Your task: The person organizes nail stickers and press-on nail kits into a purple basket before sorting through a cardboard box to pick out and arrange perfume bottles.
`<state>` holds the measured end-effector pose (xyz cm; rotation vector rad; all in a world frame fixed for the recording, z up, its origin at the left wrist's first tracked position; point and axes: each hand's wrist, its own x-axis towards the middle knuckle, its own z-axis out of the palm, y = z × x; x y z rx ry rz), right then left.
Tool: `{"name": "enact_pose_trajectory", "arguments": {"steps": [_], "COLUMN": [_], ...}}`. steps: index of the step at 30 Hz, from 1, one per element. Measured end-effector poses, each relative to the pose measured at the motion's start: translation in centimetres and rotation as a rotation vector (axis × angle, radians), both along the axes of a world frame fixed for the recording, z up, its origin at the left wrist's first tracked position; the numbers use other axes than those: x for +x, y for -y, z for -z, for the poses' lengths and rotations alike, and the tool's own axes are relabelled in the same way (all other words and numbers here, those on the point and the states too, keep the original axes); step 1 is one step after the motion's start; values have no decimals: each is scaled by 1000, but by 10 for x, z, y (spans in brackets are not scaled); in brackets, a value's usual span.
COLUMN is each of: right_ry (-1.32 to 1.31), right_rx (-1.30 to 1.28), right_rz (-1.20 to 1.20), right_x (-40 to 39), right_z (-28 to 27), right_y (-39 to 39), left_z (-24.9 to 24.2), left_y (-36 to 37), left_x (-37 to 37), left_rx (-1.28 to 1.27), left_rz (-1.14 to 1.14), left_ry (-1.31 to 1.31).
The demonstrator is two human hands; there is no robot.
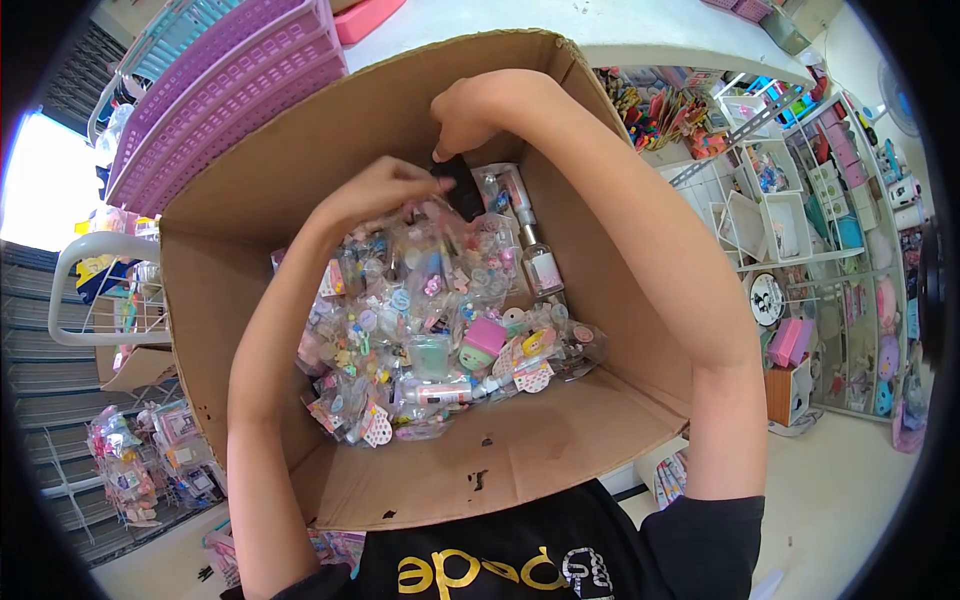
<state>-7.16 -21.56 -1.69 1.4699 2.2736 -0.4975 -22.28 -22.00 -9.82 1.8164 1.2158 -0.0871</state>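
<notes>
At the far left, bags of small goods (pixel 125 465) are hanging on a wire rack (pixel 100 290), and above them a stack of purple baskets (pixel 225 85) is leaning against a white table (pixel 650 25). A person in a black shirt (pixel 520 555) is bending over an open cardboard box (pixel 250 300), with both arms reaching down into it. The box is sitting right in front of the person, and its bottom is covered by a heap of clear packets (pixel 430 330) holding little colourful trinkets. The left hand (pixel 375 195) is hovering over the far left part of the heap, its fingers (pixel 425 180) drawn together and pinching the top of one packet. Just beside it, the right hand (pixel 465 115) is pressing near the box's far wall, fingers curled together around something dark; what it is cannot be told. Below that hand, a small bottle (pixel 540 265) in a clear wrapper is lying along the right wall of the box. To the right of the box, white shelves (pixel 800 230) are carrying toys and stationery, and a pink box (pixel 790 340) is standing on a lower shelf.
</notes>
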Motion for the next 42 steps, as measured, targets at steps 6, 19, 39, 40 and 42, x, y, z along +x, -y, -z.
{"name": "enact_pose_trajectory", "arguments": {"steps": [6,19,39,40,42], "right_ry": [20,15,31,49,37], "right_rx": [4,-14,22,26,12], "right_rz": [-6,-19,-60,-81,-72], "right_x": [-2,1,-2,-2,-3], "right_z": [4,-4,5,5,7], "right_y": [-5,-1,-14,-13,-15], "left_z": [7,85,54,69,101], "left_y": [76,90,118,125,130], "left_x": [48,75,89,95,103], "left_rx": [836,728,955,1051,1025], "left_rz": [387,543,819,876,932], "left_ry": [-36,-245,165,300,309]}}
